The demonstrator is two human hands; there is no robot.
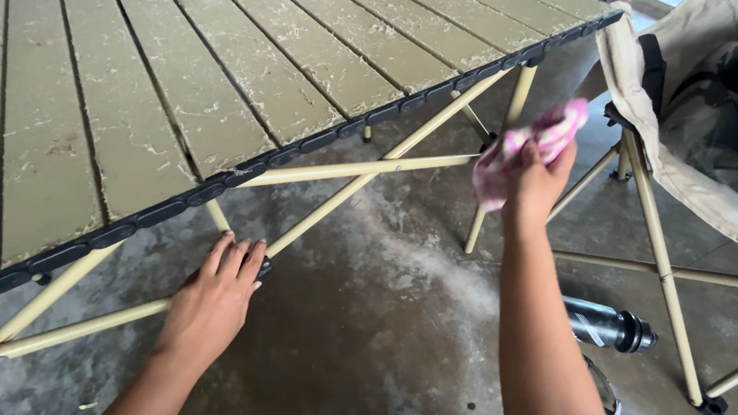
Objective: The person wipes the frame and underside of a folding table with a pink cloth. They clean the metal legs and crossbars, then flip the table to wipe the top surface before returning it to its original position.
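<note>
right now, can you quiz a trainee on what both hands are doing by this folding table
1. True or false: the right hand grips a pink cloth.
2. What does the left hand rest on?
A. the slatted tabletop
B. the frame under the table
C. the dark bottle
3. Fill in: the dark bottle lies on its side on the ____ near the chair.

Key
1. True; the cloth is bunched in the raised hand, beside a table leg.
2. B; its fingers lie where the tan frame bars cross, below the table's dusty slats.
3. floor; bare concrete floor.
</note>
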